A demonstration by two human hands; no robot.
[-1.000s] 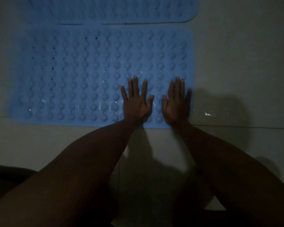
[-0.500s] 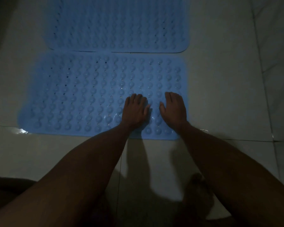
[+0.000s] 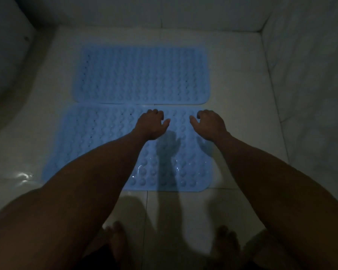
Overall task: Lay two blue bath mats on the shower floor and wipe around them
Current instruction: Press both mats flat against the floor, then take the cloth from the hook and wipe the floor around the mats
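Two blue bumpy bath mats lie flat on the pale tiled shower floor, long edges touching. The far mat (image 3: 141, 75) sits nearer the back wall; the near mat (image 3: 98, 137) lies in front of it, wet and shiny along its front edge. My left hand (image 3: 151, 124) hangs above the near mat's middle with fingers curled down, holding nothing. My right hand (image 3: 209, 123) hovers over the mat's right part, fingers loosely curled, also without anything in it. Both cast shadows on the mat below.
White walls (image 3: 300, 75) close the floor at the back and right. A rounded white fixture (image 3: 6, 65) stands at the left. A wet glint (image 3: 22, 175) shows on the floor left of the near mat. My bare feet (image 3: 117, 236) stand in front of it.
Both hands were pressed flat on the near mat's front right part; they have lifted off and the fingers have curled. The view has risen, showing both mats and the walls.
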